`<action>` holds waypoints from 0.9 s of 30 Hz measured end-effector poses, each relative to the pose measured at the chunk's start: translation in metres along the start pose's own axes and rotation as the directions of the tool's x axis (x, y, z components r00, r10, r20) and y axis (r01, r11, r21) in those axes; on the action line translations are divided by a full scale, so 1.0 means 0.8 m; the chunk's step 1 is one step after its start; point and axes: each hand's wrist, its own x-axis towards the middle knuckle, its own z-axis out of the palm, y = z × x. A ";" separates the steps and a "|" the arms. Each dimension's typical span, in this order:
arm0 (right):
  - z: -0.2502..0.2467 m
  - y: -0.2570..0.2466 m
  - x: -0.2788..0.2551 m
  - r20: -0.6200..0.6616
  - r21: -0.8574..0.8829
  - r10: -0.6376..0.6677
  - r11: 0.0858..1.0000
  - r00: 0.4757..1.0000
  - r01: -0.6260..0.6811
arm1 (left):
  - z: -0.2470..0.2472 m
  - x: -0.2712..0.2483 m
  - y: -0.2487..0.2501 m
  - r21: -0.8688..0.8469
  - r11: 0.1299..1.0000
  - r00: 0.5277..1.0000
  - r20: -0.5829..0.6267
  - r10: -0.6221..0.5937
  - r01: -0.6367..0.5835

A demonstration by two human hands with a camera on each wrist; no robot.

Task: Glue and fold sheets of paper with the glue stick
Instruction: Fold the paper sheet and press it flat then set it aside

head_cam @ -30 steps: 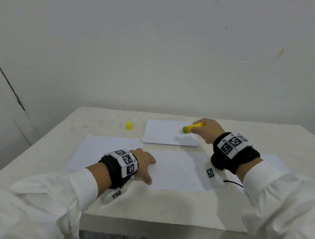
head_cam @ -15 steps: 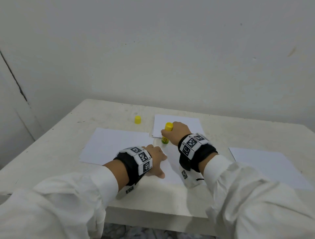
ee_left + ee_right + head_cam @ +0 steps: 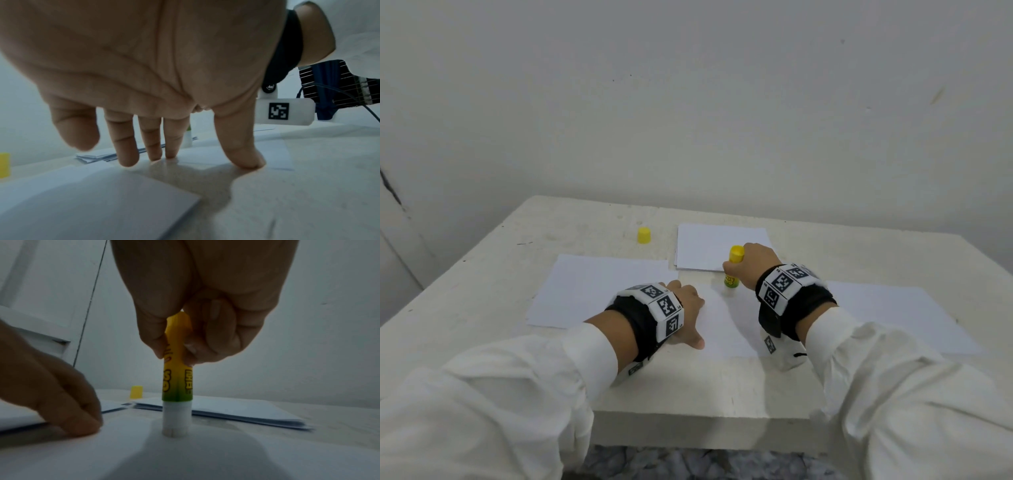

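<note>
A pale, speckled stone-like table (image 3: 482,274) carries several white paper sheets. The middle sheet (image 3: 726,325) lies nearest the person, partly covered by both wrists. A left sheet (image 3: 599,287) and a right sheet (image 3: 893,315) flank it, and a thin stack of white papers (image 3: 709,246) sits beyond.

The left hand (image 3: 685,308) rests with fingers (image 3: 127,146) spread and nearly straight, fingertips pressing the middle sheet's left edge; it grips nothing.

The right hand (image 3: 755,263) has thumb and curled fingers (image 3: 216,331) wrapped round the upper barrel of the yellow-and-green glue stick (image 3: 732,274), held upright with its white tip (image 3: 176,418) down on the middle sheet's far part.

Bold yellow letters run up the barrel, but the fingers cover part and the rest is too dim to read.

The wristbands (image 3: 664,308) show black-and-white square code markers.

A small yellow plastic cap (image 3: 644,235) stands alone on the table, left of the stack.
</note>
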 end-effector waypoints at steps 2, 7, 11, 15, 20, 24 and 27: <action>-0.007 0.016 -0.001 -0.017 -0.004 0.042 0.999 0.999 -0.042 | 0.000 -0.001 -0.002 -0.001 1.000 1.000 0.005 0.015 -0.015; -0.024 0.051 -0.002 -0.037 -0.035 0.129 0.991 0.991 -0.130 | 0.001 -0.003 -0.005 -0.071 0.997 1.000 0.021 -0.001 0.003; -0.034 0.074 -0.003 -0.051 -0.051 0.174 0.983 0.983 -0.177 | -0.001 0.000 -0.009 -0.049 0.999 0.999 0.042 0.007 -0.005; -0.040 0.091 -0.002 -0.072 -0.066 0.188 0.979 0.979 -0.193 | -0.007 0.003 -0.012 -0.035 0.999 0.997 0.078 0.006 -0.003; -0.044 0.106 0.000 -0.088 -0.072 0.215 0.972 0.973 -0.222 | -0.008 0.008 -0.015 -0.034 0.999 0.994 0.110 -0.009 0.012; -0.046 0.110 0.003 -0.078 -0.062 0.225 0.971 0.971 -0.230 | -0.009 0.010 -0.016 -0.030 0.999 0.993 0.118 -0.009 0.012; -0.048 0.107 0.001 -0.113 0.043 0.229 0.973 0.967 -0.225 | -0.009 0.008 -0.017 -0.047 0.999 0.994 0.111 -0.006 0.011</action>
